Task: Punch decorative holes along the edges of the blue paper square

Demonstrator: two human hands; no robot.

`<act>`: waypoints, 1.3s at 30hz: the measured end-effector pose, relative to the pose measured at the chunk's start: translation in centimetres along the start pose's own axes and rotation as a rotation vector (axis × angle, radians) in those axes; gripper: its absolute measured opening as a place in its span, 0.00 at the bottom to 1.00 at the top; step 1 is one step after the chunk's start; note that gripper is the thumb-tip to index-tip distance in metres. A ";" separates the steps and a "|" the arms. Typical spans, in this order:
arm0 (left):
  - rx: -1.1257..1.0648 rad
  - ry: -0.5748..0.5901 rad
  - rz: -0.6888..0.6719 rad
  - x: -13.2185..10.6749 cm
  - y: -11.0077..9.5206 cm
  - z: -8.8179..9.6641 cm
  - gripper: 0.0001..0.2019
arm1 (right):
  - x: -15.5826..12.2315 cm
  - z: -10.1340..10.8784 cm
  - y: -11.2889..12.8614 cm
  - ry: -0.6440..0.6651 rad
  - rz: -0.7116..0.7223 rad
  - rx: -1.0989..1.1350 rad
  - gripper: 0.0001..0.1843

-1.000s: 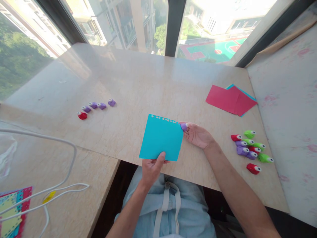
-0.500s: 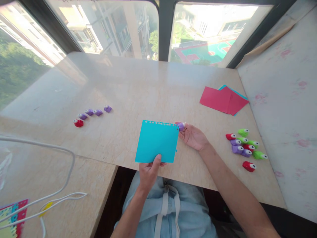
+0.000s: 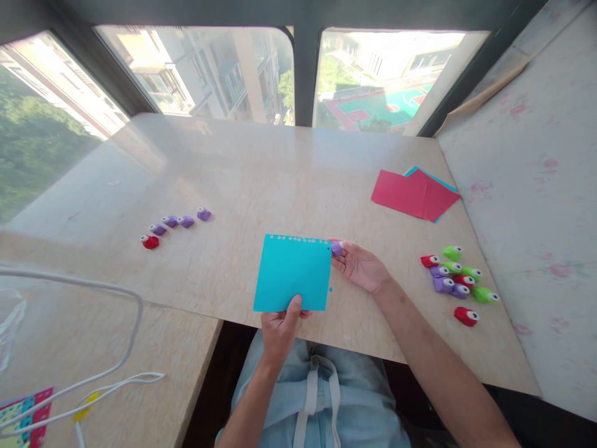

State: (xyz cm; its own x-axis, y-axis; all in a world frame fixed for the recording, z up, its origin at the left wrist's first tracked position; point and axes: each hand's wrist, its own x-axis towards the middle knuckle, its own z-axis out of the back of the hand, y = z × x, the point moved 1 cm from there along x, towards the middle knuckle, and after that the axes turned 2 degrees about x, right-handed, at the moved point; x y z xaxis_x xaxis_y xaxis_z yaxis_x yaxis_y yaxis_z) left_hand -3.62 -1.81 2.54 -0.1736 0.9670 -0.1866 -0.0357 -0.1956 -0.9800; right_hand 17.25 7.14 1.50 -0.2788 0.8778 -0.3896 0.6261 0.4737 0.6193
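A sheet of blue paper [image 3: 293,274] with a row of small punched shapes along its top edge is held by my left hand [image 3: 278,333], thumb on top at the bottom edge. At the sheet's upper right corner, my right hand [image 3: 361,266] has its fingers closed around a purple craft punch [image 3: 336,248], which touches the right edge of the paper. The inside of the punch is hidden. A tiny blue paper scrap [image 3: 331,289] lies just right of the sheet.
Several red, purple and green craft punches [image 3: 464,281] cluster at the right. Red sheets [image 3: 405,194] over blue ones lie behind them. A short row of purple punches [image 3: 185,221] and a red punch [image 3: 150,242] sits at left. White cables [image 3: 135,323] cross the left-hand surface.
The camera view has tilted up slightly. The purple punch has shifted a little down along the paper's right edge near the top corner; both hands keep their holds.
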 end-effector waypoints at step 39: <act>0.018 0.040 -0.014 0.7 0.8 0.9 0.22 | -13.5 6.9 3.1 -1.072 0.650 -1.033 0.29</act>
State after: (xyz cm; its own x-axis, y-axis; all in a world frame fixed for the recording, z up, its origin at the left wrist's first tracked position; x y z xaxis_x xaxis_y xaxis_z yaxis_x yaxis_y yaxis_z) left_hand -4.67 -1.43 1.69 -0.1339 0.9752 -0.1763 -0.0554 -0.1850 -0.9812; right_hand 27.99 -3.79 3.96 0.7076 0.6980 0.1100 -0.4233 0.2940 0.8570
